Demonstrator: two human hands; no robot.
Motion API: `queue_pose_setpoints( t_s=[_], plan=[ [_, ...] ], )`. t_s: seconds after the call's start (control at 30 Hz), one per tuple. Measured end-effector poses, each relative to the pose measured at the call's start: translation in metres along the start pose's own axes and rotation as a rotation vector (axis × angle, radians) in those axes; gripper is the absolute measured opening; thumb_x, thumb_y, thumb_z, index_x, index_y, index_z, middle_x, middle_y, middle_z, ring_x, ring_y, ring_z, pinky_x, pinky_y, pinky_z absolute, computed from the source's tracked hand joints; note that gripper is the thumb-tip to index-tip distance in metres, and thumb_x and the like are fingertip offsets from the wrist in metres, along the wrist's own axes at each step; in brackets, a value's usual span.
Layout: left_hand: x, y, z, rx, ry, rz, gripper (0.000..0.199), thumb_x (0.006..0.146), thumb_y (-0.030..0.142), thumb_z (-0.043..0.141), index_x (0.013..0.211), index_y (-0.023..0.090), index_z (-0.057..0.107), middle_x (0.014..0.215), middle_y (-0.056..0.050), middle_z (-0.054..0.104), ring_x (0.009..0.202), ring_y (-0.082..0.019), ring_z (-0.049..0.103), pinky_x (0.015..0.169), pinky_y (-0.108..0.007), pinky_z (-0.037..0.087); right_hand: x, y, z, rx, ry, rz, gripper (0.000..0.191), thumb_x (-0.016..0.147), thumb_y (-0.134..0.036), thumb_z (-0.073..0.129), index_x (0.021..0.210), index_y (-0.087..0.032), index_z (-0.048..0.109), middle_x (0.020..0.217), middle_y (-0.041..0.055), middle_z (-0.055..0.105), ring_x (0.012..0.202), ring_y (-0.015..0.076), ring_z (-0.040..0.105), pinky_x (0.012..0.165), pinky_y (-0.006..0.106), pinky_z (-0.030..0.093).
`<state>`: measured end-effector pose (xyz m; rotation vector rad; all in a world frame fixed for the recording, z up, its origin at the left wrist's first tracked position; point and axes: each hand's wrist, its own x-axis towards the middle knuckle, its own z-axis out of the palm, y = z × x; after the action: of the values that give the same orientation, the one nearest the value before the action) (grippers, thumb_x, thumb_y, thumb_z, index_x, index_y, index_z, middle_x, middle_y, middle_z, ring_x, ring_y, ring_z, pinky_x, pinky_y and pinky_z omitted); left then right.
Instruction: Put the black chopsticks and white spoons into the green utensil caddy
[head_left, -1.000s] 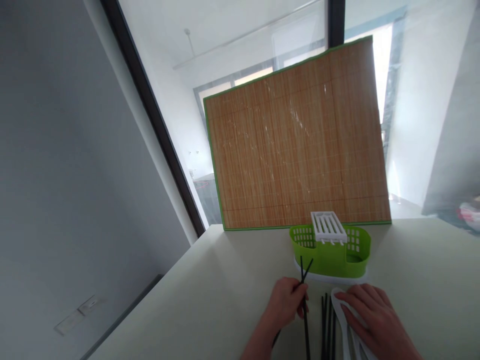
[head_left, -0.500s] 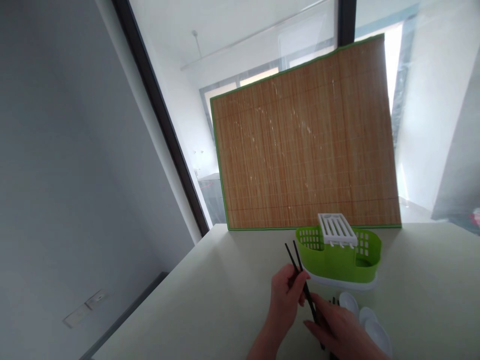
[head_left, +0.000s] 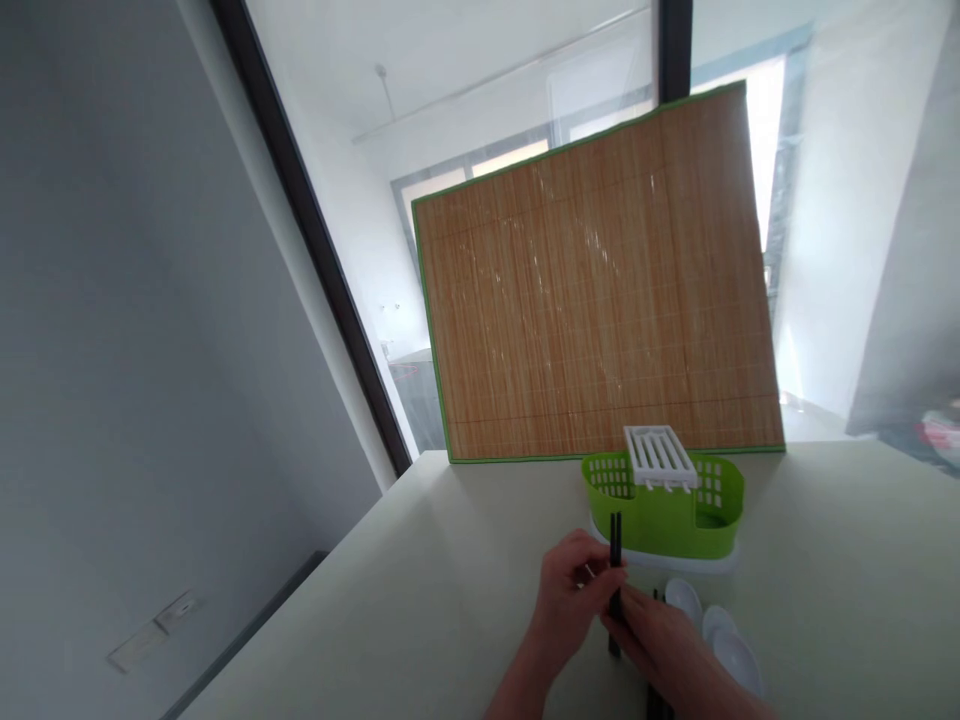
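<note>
A pair of black chopsticks [head_left: 615,540] stands nearly upright in the picture, its two sticks side by side, in front of the green basket [head_left: 675,522]. My left hand [head_left: 574,590] pinches them around the middle. Just below, my right hand [head_left: 649,625] has its fingers closed around their lower part. More black chopsticks [head_left: 656,700] lie on the table, partly hidden under my right hand. White spoons [head_left: 735,660] rest to the right of that hand. The basket has a white slatted rack [head_left: 660,457] on top and a white base.
The white table [head_left: 450,600] extends to both sides of my hands. A bamboo mat [head_left: 600,300] with green edging stands upright along the far edge, before a glass pane. To the left is a grey wall [head_left: 187,350] with a socket plate.
The chopsticks have turned from a slant with spread tips to nearly vertical, tips together. My hands have drawn closer to each other. The view has shifted slightly, moving the basket and mat left.
</note>
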<state>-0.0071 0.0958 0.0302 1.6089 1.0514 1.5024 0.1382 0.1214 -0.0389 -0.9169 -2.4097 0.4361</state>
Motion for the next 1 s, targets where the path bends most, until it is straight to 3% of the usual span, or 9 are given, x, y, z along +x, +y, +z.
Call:
queue_pose_setpoints(
  t_s=[0.23, 0.33, 0.47, 0.6, 0.67, 0.77, 0.9, 1.0],
  plan=[
    [0.005, 0.017, -0.004, 0.131, -0.038, 0.048, 0.007, 0.073, 0.020, 0.071, 0.080, 0.019, 0.073, 0.076, -0.003, 0.066, 0.070, -0.013, 0.060, 0.058, -0.019, 0.046, 0.000, -0.002, -0.006, -0.014, -0.007, -0.016, 0.017, 0.092, -0.023, 0.036, 0.090, -0.020, 0.053, 0.086, 0.0057, 0.067, 0.078, 0.0189, 0.066, 0.069, 0.030, 0.050],
    [0.017, 0.033, -0.012, 0.166, -0.018, 0.058, 0.008, 0.074, 0.023, 0.071, 0.080, 0.019, 0.074, 0.076, -0.003, 0.070, 0.070, -0.014, 0.062, 0.062, -0.021, 0.048, -0.003, 0.001, -0.017, -0.023, 0.000, -0.021, 0.016, 0.093, -0.026, 0.037, 0.098, -0.022, 0.052, 0.087, 0.0034, 0.066, 0.077, 0.0173, 0.065, 0.068, 0.029, 0.048],
    [0.060, 0.064, -0.026, 0.116, 0.162, 0.152, 0.013, 0.073, 0.028, 0.073, 0.083, 0.019, 0.074, 0.078, -0.003, 0.071, 0.070, -0.014, 0.064, 0.066, -0.024, 0.053, -0.008, 0.009, -0.032, -0.069, 0.091, 0.000, 0.023, 0.095, -0.031, 0.036, 0.115, -0.026, 0.047, 0.093, 0.0024, 0.066, 0.077, 0.0158, 0.065, 0.068, 0.028, 0.047],
    [0.127, 0.078, -0.028, 0.085, 0.307, 0.301, 0.019, 0.070, 0.030, 0.074, 0.083, 0.017, 0.073, 0.080, -0.004, 0.072, 0.073, -0.016, 0.066, 0.072, -0.031, 0.056, -0.011, 0.012, -0.035, -0.210, 0.151, -0.081, 0.021, 0.096, -0.028, 0.034, 0.107, -0.027, 0.052, 0.095, 0.0024, 0.065, 0.081, 0.0166, 0.064, 0.069, 0.029, 0.046],
    [0.158, 0.068, -0.022, 0.089, 0.289, 0.308, 0.020, 0.071, 0.030, 0.073, 0.084, 0.015, 0.072, 0.081, -0.005, 0.072, 0.074, -0.016, 0.066, 0.074, -0.032, 0.056, -0.013, 0.010, -0.032, -0.312, 0.159, -0.163, 0.018, 0.094, -0.024, 0.038, 0.103, -0.026, 0.053, 0.087, 0.0008, 0.064, 0.075, 0.0172, 0.064, 0.064, 0.029, 0.044],
    [0.190, 0.034, -0.008, 0.157, 0.201, 0.172, 0.020, 0.072, 0.026, 0.072, 0.087, 0.013, 0.070, 0.084, -0.008, 0.071, 0.075, -0.016, 0.066, 0.074, -0.031, 0.055, -0.015, 0.006, -0.023, -0.434, 0.218, -0.292, 0.012, 0.088, -0.017, 0.045, 0.090, -0.025, 0.055, 0.075, -0.0012, 0.062, 0.064, 0.0174, 0.060, 0.056, 0.029, 0.039],
    [0.203, -0.018, 0.007, 0.301, 0.101, -0.013, 0.017, 0.072, 0.021, 0.073, 0.085, 0.010, 0.069, 0.084, -0.011, 0.071, 0.075, -0.017, 0.066, 0.072, -0.031, 0.054, -0.013, 0.005, -0.007, -0.506, 0.346, -0.430, 0.015, 0.081, -0.010, 0.048, 0.079, -0.024, 0.052, 0.065, -0.0034, 0.058, 0.056, 0.0168, 0.055, 0.053, 0.031, 0.033],
    [0.204, -0.042, 0.015, 0.341, 0.061, -0.070, 0.016, 0.070, 0.018, 0.073, 0.082, 0.008, 0.069, 0.080, -0.011, 0.071, 0.072, -0.018, 0.066, 0.069, -0.031, 0.053, -0.011, 0.005, -0.001, -0.540, 0.425, -0.492, 0.017, 0.079, -0.007, 0.047, 0.077, -0.023, 0.052, 0.061, -0.0042, 0.056, 0.054, 0.0160, 0.053, 0.053, 0.031, 0.030]
  ],
)
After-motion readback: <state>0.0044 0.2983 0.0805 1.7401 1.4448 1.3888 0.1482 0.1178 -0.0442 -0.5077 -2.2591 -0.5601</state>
